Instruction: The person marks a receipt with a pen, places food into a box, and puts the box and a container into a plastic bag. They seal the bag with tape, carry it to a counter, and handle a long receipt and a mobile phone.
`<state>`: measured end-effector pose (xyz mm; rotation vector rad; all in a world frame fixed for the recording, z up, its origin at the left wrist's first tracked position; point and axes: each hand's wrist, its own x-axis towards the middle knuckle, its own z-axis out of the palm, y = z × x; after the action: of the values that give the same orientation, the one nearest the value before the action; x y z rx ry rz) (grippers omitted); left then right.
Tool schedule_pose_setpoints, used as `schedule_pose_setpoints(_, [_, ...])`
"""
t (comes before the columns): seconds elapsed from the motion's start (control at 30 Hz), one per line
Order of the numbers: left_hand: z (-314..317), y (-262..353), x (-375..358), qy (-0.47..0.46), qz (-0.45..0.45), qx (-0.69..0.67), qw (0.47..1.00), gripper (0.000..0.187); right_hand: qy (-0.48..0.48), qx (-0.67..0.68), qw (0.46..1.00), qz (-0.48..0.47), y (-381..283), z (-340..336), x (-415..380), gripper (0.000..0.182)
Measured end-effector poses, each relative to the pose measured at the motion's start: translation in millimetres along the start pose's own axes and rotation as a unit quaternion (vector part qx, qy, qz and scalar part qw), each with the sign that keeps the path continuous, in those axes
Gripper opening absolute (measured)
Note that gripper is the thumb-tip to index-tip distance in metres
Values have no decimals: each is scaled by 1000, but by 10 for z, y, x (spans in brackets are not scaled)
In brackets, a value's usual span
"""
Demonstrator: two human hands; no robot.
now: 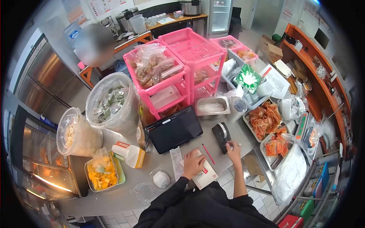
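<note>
My left hand [194,164] lies over the top end of a cream paper bag [205,176] with red print, its fingers bent onto the paper. Beside a black tape dispenser [219,141] with a pale roll, my right hand [233,150] has its fingertips drawn together at the near end; what they pinch is too small to make out. A red pencil [208,153] lies between the bag and the dispenser. Left of the bag is a printed receipt [176,162], partly under my left hand's side. A black tablet [174,129] leans behind them.
Left stand a clear cup with white contents [161,179], a clear lid [144,193], a printed carton [128,154], a yellow food tub [102,171] and large lined buckets [112,99]. Pink racks [190,41] rise behind. Right are trays of red food [265,118]. Another person [94,45] is at back left.
</note>
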<state>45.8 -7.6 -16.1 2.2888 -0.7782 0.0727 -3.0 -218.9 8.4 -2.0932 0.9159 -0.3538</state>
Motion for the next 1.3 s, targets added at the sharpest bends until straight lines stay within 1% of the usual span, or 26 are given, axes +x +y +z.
schedule_pose_setpoints(0.03, [-6,-1,15,-19,20,-13,1000,13,-185,220,951,113,-84,-45,79,32])
schedule_pose_setpoints(0.07, [-12,1,28,-23,16,-11,1000,13,-177,309,910,211,-150,-128,57,25])
schedule_pose_setpoints(0.1, [-9,2,47,-30,21,-14,999,13,-180,308,909,214,-64,-135,40,25])
schedule_pose_setpoints(0.17, [-9,25,66,-39,18,-19,999,13,-103,589,778,193,261,-153,-103,12])
schedule_pose_setpoints(0.2, [-29,41,81,-35,21,-18,999,14,-106,586,779,198,396,-65,-181,12])
schedule_pose_setpoints(0.27, [-32,54,57,-38,21,-16,999,14,-15,629,773,86,630,191,-347,14])
schedule_pose_setpoints(0.3, [-33,53,44,-38,21,-19,999,14,-17,628,773,90,656,242,-366,14])
schedule_pose_setpoints(0.37, [-41,16,104,-36,22,-15,999,13,57,471,874,104,675,360,-346,16])
schedule_pose_setpoints(0.43, [-25,7,83,-40,42,-23,998,14,83,451,881,114,590,264,-283,15])
schedule_pose_setpoints(0.5, [-9,32,42,-66,58,-32,996,14,-20,396,903,164,427,-16,-378,14])
schedule_pose_setpoints(0.53, [-7,20,113,-79,89,-42,992,14,-103,417,890,153,250,-40,-477,14])
schedule_pose_setpoints(0.57, [-16,31,120,-84,81,-42,992,14,-107,415,889,161,193,0,-548,14])
schedule_pose_setpoints(0.63, [-29,51,136,-101,92,-37,990,14,-424,318,841,108,117,58,-594,21])
schedule_pose_setpoints(0.67, [-22,55,128,-103,88,-37,990,14,-426,318,840,110,170,74,-611,21])
schedule_pose_setpoints(0.73, [3,39,137,-82,107,-31,990,13,-485,150,837,205,318,166,-600,32])
schedule_pose_setpoints(0.77, [7,23,142,-81,107,-30,991,13,-486,150,836,205,383,206,-643,32])
schedule_pose_setpoints(0.83, [22,31,128,-86,107,-29,990,13,-458,276,781,323,467,203,-756,42])
schedule_pose_setpoints(0.87, [27,48,101,-86,106,-32,990,13,-466,279,770,336,511,183,-769,46])
schedule_pose_setpoints(1.0, [12,27,117,-92,101,-30,990,14,-431,181,831,302,488,127,-806,45])
schedule_pose_setpoints(1.07, [28,28,124,-83,106,-31,990,14,-177,227,935,206,347,-9,-679,38])
schedule_pose_setpoints(1.1, [17,35,129,-79,106,-30,991,13,-43,167,980,99,162,-52,-549,33])
schedule_pose_setpoints(1.13, [9,47,120,-76,105,-29,991,12,92,100,991,-8,-6,-73,-404,30])
schedule_pose_setpoints(1.17, [3,55,119,-73,109,-31,991,12,96,99,990,-11,18,-46,-245,30])
schedule_pose_setpoints(1.23, [-12,59,119,-78,105,-23,991,11,-32,11,999,-26,127,16,17,27])
schedule_pose_setpoints(1.27, [-18,65,109,-76,110,-22,991,11,-28,13,999,-28,139,-8,27,27])
schedule_pose_setpoints(1.3, [-21,66,104,-73,110,-29,991,12,-116,223,963,98,85,-67,24,26])
